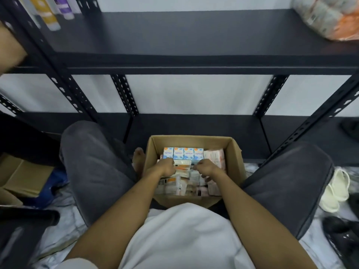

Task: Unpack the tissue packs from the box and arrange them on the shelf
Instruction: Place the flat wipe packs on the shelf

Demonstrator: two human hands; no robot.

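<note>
Fingers of the left hand curled on a tissue pack in the cardboard box, right hand gripping its other end, blue packs along the box's far wall, black shelf above, wrapped bundle at its right end.

Both bare arms reached down and forward, side by side. The left hand and the right hand were near each other, knuckles up, with their fingers curled under.
</note>
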